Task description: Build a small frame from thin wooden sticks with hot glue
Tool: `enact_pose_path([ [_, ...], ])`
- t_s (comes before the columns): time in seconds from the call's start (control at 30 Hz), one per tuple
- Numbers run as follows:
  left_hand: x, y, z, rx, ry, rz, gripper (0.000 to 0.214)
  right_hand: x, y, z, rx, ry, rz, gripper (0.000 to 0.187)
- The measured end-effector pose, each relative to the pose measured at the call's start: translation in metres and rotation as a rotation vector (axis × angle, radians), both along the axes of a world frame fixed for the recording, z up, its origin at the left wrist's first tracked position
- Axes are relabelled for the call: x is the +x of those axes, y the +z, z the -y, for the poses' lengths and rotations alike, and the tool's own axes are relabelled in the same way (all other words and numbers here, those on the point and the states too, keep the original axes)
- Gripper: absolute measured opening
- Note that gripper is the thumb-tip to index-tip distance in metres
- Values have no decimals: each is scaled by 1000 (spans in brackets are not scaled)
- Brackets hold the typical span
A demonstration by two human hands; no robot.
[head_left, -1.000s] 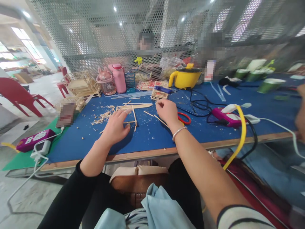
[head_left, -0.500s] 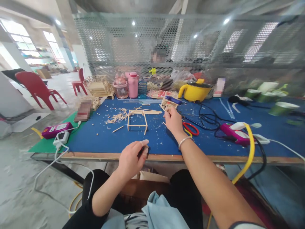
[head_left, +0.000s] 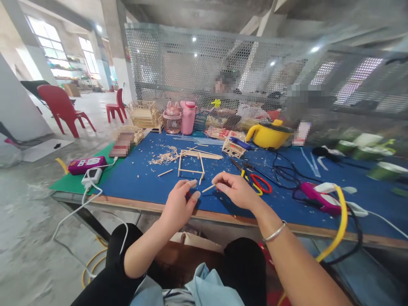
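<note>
Between the thumb and fingertips of my right hand (head_left: 234, 191) is a short thin wooden stick (head_left: 208, 188), its free end pointing left. My left hand (head_left: 178, 204) is just left of that stick, thumb and forefinger apart, with nothing visible between them. Beyond both hands, a small open frame of wooden sticks (head_left: 191, 171) stands on the blue mat (head_left: 143, 187). One loose stick (head_left: 165, 173) lies left of the frame. Longer sticks (head_left: 210, 155) are piled behind it, beside a scatter of wood scraps (head_left: 164, 156).
Right of my right hand lie tools with red (head_left: 261, 182) and yellow handles. Behind them are a small wooden lattice piece (head_left: 232, 148), a blue tool (head_left: 241, 143), black cables and a yellow pot (head_left: 270, 135). A purple power strip (head_left: 318, 199) sits right; a pink bottle (head_left: 188, 119) stands at the back.
My right hand has come back toward me from near the lattice piece, bringing a stick close to my left hand. The left thumb and forefinger are now more plainly apart. The camera view has shifted.
</note>
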State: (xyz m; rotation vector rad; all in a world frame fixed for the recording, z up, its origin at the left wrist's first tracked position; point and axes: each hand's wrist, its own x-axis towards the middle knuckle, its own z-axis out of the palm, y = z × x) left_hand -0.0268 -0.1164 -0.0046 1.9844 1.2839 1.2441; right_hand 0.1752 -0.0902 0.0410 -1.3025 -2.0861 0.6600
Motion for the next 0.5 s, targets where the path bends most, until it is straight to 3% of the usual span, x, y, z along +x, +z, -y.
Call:
enact_pose_path([
  [0.1, 2, 5, -4, -38, -116, -85, 25, -8, -2, -1, -127, 64, -177, 12],
  [0.2, 4, 8, -9, -107, -170, -117, 25, -9, -5, -6, -154, 46, -258, 21],
  [0.4, 3, 8, -13, -153, -70, -80, 29, 7, -14, -13, 114, -197, -40, 23],
  [0.5, 3, 9, -14, -156, -28, -99, 30, 7, -18, -11, 160, -267, 2, 24],
])
